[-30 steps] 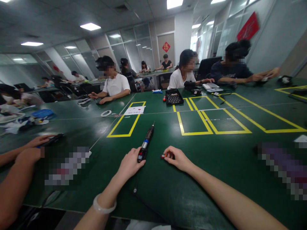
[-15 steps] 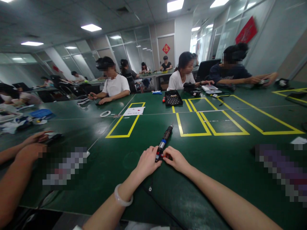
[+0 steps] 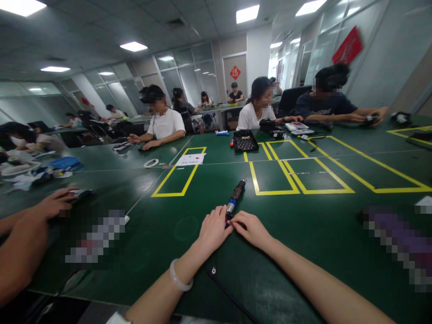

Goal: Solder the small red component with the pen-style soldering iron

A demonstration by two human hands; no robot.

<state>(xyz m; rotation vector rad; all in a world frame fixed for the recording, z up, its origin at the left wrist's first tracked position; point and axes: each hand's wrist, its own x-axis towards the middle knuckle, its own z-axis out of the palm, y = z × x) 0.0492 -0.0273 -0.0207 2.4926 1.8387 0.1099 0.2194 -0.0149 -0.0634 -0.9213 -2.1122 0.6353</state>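
Observation:
A black pen-shaped electric screwdriver (image 3: 235, 199) with a blue band lies on the green table (image 3: 303, 234), its tip pointing away from me. My left hand (image 3: 212, 228) is closed on its near end. My right hand (image 3: 251, 228) pinches a small red part against that same end, right beside the left fingers. The part itself is mostly hidden by my fingers. A black cable (image 3: 224, 290) runs from near my left wrist toward the table's near edge.
Yellow tape rectangles (image 3: 286, 173) mark the table ahead. A black bit tray (image 3: 245, 141) and a white paper (image 3: 191, 159) lie farther off. A neighbour's hands (image 3: 50, 204) work at my left. Several people sit along the far side.
My left hand slid the screwdriver rightward to meet my right hand. Both hands now touch at the tool's near end, and the view has dipped slightly.

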